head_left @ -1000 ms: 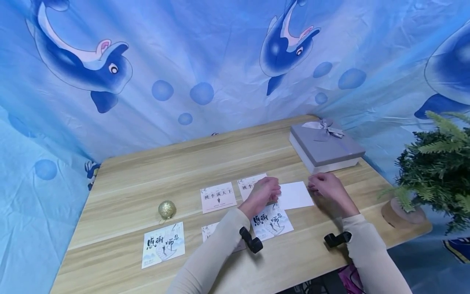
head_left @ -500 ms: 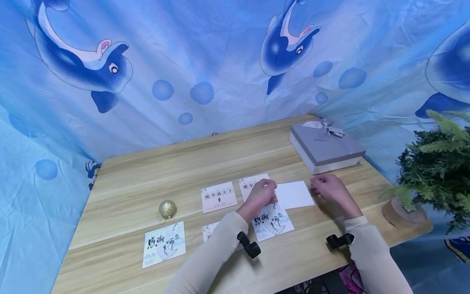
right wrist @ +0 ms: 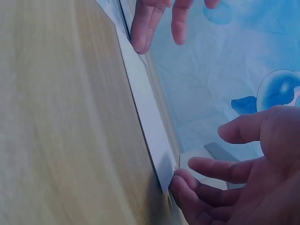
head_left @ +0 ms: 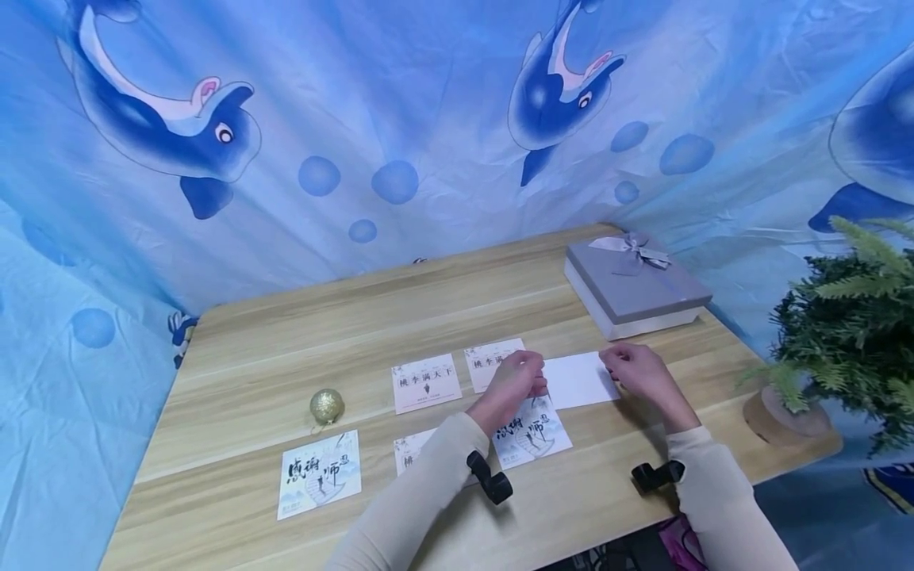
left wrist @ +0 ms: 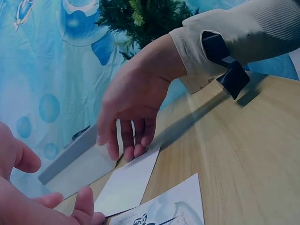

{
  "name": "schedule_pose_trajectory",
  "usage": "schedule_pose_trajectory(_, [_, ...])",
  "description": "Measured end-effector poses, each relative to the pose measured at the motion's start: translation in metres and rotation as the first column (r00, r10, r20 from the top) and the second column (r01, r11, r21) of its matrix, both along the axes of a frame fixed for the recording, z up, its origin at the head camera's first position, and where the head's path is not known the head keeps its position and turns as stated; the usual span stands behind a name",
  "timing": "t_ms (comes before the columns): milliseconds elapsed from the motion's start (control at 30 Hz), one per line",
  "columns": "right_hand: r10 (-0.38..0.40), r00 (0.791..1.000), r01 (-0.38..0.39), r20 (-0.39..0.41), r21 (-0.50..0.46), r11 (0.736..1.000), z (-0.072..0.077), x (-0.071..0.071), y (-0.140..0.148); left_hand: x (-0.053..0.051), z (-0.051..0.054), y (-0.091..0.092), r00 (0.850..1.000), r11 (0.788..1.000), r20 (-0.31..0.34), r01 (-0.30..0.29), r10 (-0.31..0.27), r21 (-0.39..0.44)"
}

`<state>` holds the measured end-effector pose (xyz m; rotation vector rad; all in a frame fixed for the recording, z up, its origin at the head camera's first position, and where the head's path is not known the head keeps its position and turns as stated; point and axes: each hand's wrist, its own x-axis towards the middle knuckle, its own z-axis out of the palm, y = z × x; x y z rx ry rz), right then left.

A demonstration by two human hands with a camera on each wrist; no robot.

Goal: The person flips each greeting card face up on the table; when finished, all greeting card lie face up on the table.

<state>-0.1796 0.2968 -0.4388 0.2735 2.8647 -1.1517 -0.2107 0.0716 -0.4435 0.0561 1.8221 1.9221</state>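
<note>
A blank white card [head_left: 581, 381] lies flat on the wooden table between my two hands. My left hand [head_left: 508, 387] is at its left end, fingertips on that edge; in the right wrist view these fingers [right wrist: 142, 28] point down, nearly straight. At the opposite end is my right hand [head_left: 641, 379], whose lower fingers [right wrist: 185, 187] touch the card's edge while the thumb stands apart. Just below the blank card lies a printed card [head_left: 531, 434]. Another printed card [head_left: 491, 358] is partly covered by my left hand.
More printed cards [head_left: 427, 384] lie to the left, one [head_left: 319, 476] at the far left below a gold glitter ball [head_left: 326, 406]. A grey gift box [head_left: 635, 285] with a ribbon bow stands back right. A potted evergreen [head_left: 850, 333] is at the right edge.
The blank card has shifted slightly to the right. My left hand drew back left, then came right again; my right hand has moved a little left and now meets the card's right edge.
</note>
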Motion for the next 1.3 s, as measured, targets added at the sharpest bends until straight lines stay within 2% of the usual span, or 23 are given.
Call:
schedule_pose_trajectory(200, [-0.018,0.999,0.018,-0.033,0.015,1.0,0.0,0.0,0.0,0.001,0.001,0.002,1.0,0.998,0.009,-0.002,0.001,0.056])
schedule_pose_trajectory(500, [-0.056,0.998,0.056,-0.041,0.002,0.998,0.004,0.001,0.001,-0.002,0.0,0.0,0.999,0.995,-0.001,-0.041,0.041,0.086])
schedule_pose_trajectory(700, [-0.072,0.995,0.072,-0.066,0.002,0.997,0.004,0.002,0.004,-0.001,-0.001,-0.001,1.0,0.994,0.012,-0.03,0.029,0.105])
schedule_pose_trajectory(933, [-0.113,0.986,0.109,-0.125,-0.037,0.993,0.001,0.002,0.01,-0.002,-0.003,-0.001,0.996,0.984,-0.009,-0.084,0.086,0.158])
schedule_pose_trajectory(1100, [-0.079,0.977,0.075,-0.2,-0.029,0.997,-0.002,0.002,0.015,-0.003,0.0,0.0,0.995,0.972,-0.014,-0.096,0.101,0.216])
schedule_pose_trajectory(1300, [-0.045,0.973,0.024,-0.226,-0.094,0.995,-0.005,0.004,0.02,-0.006,0.005,-0.001,0.992,0.952,0.011,-0.122,0.124,0.281])
